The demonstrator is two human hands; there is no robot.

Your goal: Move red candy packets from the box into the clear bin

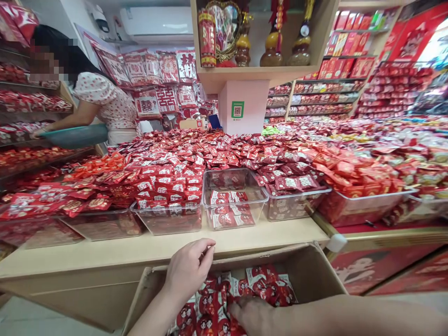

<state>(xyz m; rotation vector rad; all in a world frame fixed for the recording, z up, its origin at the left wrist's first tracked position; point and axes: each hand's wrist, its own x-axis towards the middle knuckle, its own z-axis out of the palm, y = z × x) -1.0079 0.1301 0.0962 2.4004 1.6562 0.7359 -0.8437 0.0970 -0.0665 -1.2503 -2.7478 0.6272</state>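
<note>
A cardboard box (pixel 280 259) in front of me holds small red-and-white printed packets (pixel 206 303). My left hand (pixel 192 261) is over its far left edge, fingers curled inward, with no packet showing in them. Deep in the box, my right hand (pixel 254 315) lies on the packets with its fingers stretched out and slightly apart; some fingertips are hidden and a little blurred. Just beyond the box, on the counter, a clear plastic bin (pixel 234 205) holds a low layer of similar red-and-white packets.
More clear bins, heaped with red packets (pixel 168 186), line the pale counter (pixel 168 242) on both sides. A person (pixel 105 102) at the left holds a teal basin (pixel 75 135) by the shelves. A pillar (pixel 243 107) carries a display cabinet overhead.
</note>
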